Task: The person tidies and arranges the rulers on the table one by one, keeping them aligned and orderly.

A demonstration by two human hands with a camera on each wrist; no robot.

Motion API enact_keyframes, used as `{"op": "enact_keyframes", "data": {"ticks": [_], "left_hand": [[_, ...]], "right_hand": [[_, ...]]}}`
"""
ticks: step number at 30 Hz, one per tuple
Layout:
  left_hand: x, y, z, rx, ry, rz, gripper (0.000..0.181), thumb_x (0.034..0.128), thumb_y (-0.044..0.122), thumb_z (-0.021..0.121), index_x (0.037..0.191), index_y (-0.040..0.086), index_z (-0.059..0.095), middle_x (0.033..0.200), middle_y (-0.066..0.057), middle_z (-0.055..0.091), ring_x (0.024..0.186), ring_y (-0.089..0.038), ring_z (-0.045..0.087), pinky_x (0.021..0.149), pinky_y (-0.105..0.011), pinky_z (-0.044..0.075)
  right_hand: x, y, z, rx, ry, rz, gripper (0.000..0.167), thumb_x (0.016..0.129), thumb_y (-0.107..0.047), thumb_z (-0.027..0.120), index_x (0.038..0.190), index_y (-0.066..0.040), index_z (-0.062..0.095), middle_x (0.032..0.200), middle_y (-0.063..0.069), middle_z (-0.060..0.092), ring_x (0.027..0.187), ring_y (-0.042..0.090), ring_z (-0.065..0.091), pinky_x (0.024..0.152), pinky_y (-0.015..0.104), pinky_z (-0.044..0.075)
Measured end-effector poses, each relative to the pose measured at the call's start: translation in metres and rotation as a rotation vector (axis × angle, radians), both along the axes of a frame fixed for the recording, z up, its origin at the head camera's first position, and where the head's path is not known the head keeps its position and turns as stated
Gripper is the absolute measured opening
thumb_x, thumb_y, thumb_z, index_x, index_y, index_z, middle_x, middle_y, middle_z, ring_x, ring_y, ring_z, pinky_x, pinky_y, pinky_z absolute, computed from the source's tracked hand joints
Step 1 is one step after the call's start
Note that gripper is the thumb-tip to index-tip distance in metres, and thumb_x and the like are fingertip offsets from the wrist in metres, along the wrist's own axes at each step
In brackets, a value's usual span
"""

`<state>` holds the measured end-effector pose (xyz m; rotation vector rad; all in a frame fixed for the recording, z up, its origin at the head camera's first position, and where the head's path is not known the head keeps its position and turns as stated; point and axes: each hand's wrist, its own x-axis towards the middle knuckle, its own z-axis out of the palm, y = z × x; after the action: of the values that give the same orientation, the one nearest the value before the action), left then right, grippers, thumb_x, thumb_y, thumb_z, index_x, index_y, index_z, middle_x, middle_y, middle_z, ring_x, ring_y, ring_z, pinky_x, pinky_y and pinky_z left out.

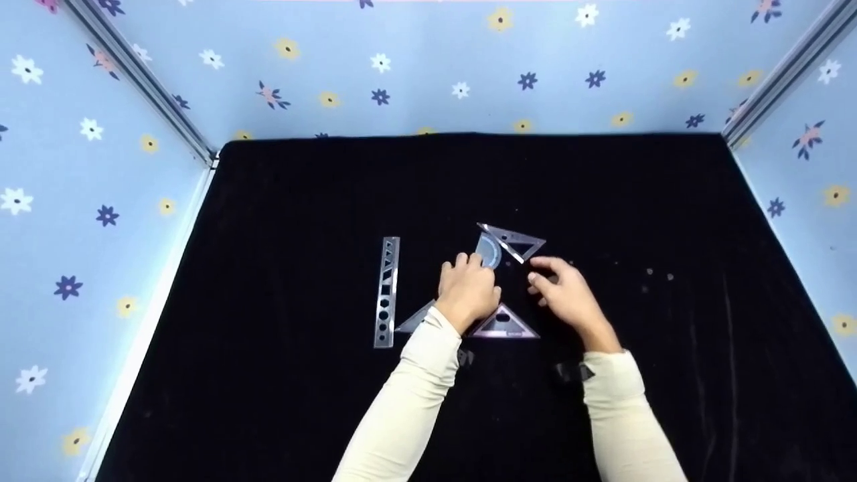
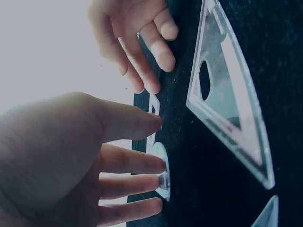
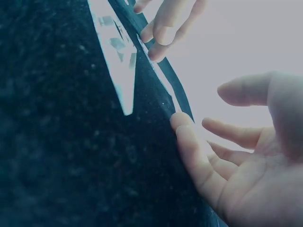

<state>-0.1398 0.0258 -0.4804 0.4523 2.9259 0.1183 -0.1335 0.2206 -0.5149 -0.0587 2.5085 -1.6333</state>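
Fingers of the left hand (image 1: 469, 288) extended, slightly apart, tips at the protractor (image 1: 487, 248); those of the right hand (image 1: 568, 291) loosely bent, thumb clear of them, near the upper set square (image 1: 519, 237). Contact: cannot tell. On the black worktop (image 1: 301, 268), left to right: perforated ruler (image 1: 385, 296), lengthwise; grey set square (image 1: 418, 317), partly hidden by the left arm; protractor, beyond the left hand; pink-tinted set square (image 1: 519, 326), nearer the person; upper set square, tilted, beside the protractor.
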Motion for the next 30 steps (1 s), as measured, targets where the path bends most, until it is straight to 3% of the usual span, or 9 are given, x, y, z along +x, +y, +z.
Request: {"op": "enact_keyframes", "data": {"ticks": [3,9,12,18,25,30], "left_hand": [[-0.001,0.004,-0.001,-0.014,-0.01,-0.021,0.035,0.0949,0.043,0.059,0.11,0.017,0.077,0.131,-0.007,0.058,0.118,-0.029,0.05,0.092,-0.048,0.044],[-0.011,0.011,-0.003,0.035,-0.043,-0.086,0.06,0.096,0.042,0.059,0.145,0.008,0.052,0.158,-0.008,0.037,0.141,-0.029,0.035,0.105,-0.049,0.039],[-0.017,0.011,-0.005,0.019,-0.066,-0.096,0.067,0.0964,0.042,0.058,0.152,0.009,0.043,0.162,-0.007,0.029,0.147,-0.027,0.027,0.11,-0.05,0.034],[-0.025,0.01,-0.004,-0.013,-0.045,-0.066,0.062,0.0967,0.044,0.056,0.145,0.006,0.053,0.156,-0.012,0.039,0.139,-0.032,0.037,0.104,-0.053,0.037],[-0.034,0.004,-0.001,0.033,0.005,0.006,0.039,0.0962,0.041,0.057,0.118,0.013,0.074,0.139,-0.009,0.056,0.124,-0.029,0.047,0.096,-0.049,0.042],[-0.045,-0.005,-0.003,0.08,0.008,0.059,0.045,0.0965,0.041,0.057,0.126,0.009,0.068,0.139,-0.012,0.054,0.128,-0.03,0.046,0.099,-0.049,0.042]], "right_hand": [[0.006,0.005,-0.004,0.013,0.01,-0.002,0.042,0.098,-0.006,0.06,0.137,0.006,0.054,0.135,0.023,0.057,0.086,0.026,0.07,0.063,0.028,0.056],[0.005,0.008,-0.004,0.057,0.084,0.012,0.049,0.095,-0.006,0.062,0.142,0.003,0.052,0.151,0.014,0.046,0.08,0.017,0.066,0.061,0.025,0.054],[0.001,0.007,-0.003,0.072,0.091,0.033,0.051,0.095,-0.008,0.063,0.144,0.002,0.051,0.153,0.01,0.045,0.077,0.015,0.064,0.061,0.025,0.053],[0.0,0.004,-0.003,0.114,0.088,0.031,0.048,0.095,-0.01,0.064,0.141,-0.002,0.056,0.15,0.005,0.05,0.067,0.016,0.061,0.06,0.024,0.051],[0.0,0.001,-0.005,0.135,0.104,0.028,0.048,0.094,-0.009,0.064,0.141,-0.002,0.056,0.145,0.009,0.054,0.062,0.013,0.06,0.059,0.025,0.051],[0.0,-0.001,-0.006,0.136,0.098,0.021,0.05,0.094,-0.01,0.064,0.142,-0.003,0.055,0.145,0.008,0.054,0.061,0.013,0.06,0.058,0.026,0.051]]}}
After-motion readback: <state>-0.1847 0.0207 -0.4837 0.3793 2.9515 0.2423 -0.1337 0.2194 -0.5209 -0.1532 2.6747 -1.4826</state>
